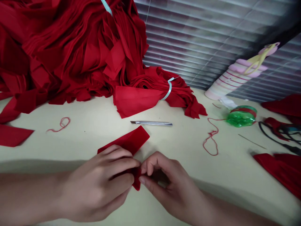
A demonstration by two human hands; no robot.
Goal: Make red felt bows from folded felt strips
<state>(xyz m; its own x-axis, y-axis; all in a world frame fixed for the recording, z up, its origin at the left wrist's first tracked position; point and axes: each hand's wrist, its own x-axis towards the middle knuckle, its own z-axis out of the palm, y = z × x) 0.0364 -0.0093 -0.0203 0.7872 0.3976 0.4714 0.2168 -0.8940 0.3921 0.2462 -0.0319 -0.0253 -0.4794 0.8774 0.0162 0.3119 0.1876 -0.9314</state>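
Note:
A small piece of red felt (pixel 131 141) lies on the pale table (pixel 178 147) near its front edge. My left hand (pixel 101 185) covers the near end of the piece, fingers closed on it. My right hand (pixel 164 185) meets it from the right, thumb and forefinger pinching the folded red edge (pixel 137 179). The far corner of the piece sticks out beyond my left fingers. A metal utility knife (pixel 151 123) lies just behind the felt, touched by neither hand.
A big heap of red felt pieces (pixel 70 47) fills the back left, with a tied bundle (pixel 162 89). Loose red threads (pixel 211 138), a green plastic bottle bottom (pixel 241 116), a striped thread cone (pixel 235 78) and more red pieces (pixel 279 171) lie at right.

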